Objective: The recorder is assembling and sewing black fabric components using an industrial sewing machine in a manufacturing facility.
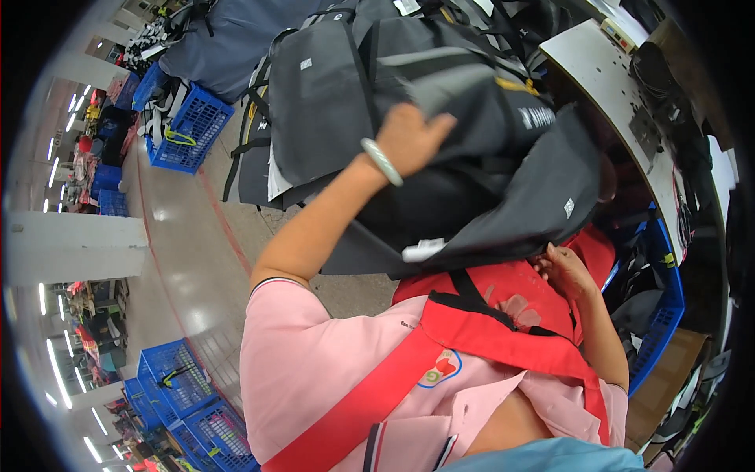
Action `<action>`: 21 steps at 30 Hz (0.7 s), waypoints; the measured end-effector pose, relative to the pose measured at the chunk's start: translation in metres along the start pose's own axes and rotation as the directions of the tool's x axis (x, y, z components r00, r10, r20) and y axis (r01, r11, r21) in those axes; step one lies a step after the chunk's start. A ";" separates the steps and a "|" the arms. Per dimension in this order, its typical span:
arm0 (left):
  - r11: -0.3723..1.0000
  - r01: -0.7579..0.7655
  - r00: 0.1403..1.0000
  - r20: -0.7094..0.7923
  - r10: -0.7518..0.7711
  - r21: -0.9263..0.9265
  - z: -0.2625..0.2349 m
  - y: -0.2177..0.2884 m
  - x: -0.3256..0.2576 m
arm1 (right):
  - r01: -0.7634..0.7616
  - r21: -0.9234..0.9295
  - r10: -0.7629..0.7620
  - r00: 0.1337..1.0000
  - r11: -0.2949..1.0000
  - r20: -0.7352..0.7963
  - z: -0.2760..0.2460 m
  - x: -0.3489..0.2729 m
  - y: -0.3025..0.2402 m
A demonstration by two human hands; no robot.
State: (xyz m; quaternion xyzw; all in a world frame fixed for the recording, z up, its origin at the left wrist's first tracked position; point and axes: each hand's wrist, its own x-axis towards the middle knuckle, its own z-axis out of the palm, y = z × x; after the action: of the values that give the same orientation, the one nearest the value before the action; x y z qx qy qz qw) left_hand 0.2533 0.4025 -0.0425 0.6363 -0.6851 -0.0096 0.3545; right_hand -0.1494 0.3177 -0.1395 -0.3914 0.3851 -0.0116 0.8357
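A large black duffel bag [464, 197] of smooth coated fabric lies in front of me, its dark opening facing me and a white label hanging from its lower edge. Over the top of it is my left hand [409, 141], wearing a pale bangle; the thumb points out, while the other fingers are blurred and partly hidden. A grey blurred piece of material [444, 82] shows just past those fingers. At the near right corner, my right hand [562, 271] pinches the bag's edge between thumb and fingers.
More black bags [322, 94] are piled behind. A white worktable [590, 71] curves along the right, with a blue crate [668, 307] below it. Red fabric [503, 295] lies against my front. Blue baskets [189, 130] stand on the floor at left.
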 end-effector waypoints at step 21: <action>0.932 -0.087 0.881 0.410 0.237 -0.353 0.034 0.105 0.023 | 0.452 -0.886 -0.622 0.664 -0.107 0.414 0.072 -0.041 -0.170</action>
State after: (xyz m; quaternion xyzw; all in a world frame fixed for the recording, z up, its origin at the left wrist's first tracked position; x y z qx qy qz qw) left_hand 0.1466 0.3874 -0.0078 0.4899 -0.7881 -0.2373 0.2873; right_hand -0.0832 0.2598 0.0279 -0.9370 0.1623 -0.1314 0.2802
